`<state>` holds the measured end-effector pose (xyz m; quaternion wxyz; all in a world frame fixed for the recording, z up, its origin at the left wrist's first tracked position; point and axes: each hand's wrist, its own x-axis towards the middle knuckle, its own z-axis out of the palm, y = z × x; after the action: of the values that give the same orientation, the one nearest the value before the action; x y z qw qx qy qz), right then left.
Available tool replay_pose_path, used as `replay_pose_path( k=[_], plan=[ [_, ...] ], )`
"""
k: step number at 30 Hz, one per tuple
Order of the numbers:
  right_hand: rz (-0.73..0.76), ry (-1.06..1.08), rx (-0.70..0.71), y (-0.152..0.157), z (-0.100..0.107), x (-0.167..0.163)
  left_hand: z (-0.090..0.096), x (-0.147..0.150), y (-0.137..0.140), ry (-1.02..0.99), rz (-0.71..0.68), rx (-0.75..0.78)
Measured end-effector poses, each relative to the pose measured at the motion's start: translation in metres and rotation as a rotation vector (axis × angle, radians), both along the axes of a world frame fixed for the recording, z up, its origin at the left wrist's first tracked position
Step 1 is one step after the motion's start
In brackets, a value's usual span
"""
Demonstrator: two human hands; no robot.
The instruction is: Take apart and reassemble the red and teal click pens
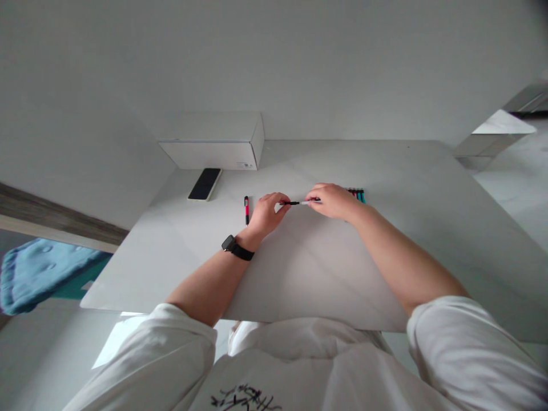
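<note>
Over the middle of the table, both hands are brought close together. My left hand [269, 212] is closed in a pinch around a slim black pen part [293, 203], whose tip points right. Facing it, my right hand [331, 201] pinches a thin whitish pen piece [305, 202] with a dark section between the fingers. The two pieces lie in one line, almost end to end; whether they touch I cannot tell. Just left of my left hand lies a red and black pen [246, 210]. Several pens [360, 195] with teal and red bodies lie in a row, partly hidden behind my right hand.
At the table's back left stands a long white box [205, 154]. A phone [205, 184] lies in front of it. The pale table [325, 268] meets the wall at its far edge. A blue cushion [47, 265] is beyond the left edge.
</note>
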<state>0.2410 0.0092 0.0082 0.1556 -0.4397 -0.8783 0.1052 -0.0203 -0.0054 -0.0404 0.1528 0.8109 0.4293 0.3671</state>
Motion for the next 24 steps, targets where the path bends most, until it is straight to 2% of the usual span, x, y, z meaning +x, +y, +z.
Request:
replay_pose_path(
  k=[24],
  plan=[
    [0.025, -0.033, 0.015, -0.0051, 0.0025, -0.0069, -0.0005, 0.0004, 0.0004, 0.004, 0.007, -0.032]
  ],
)
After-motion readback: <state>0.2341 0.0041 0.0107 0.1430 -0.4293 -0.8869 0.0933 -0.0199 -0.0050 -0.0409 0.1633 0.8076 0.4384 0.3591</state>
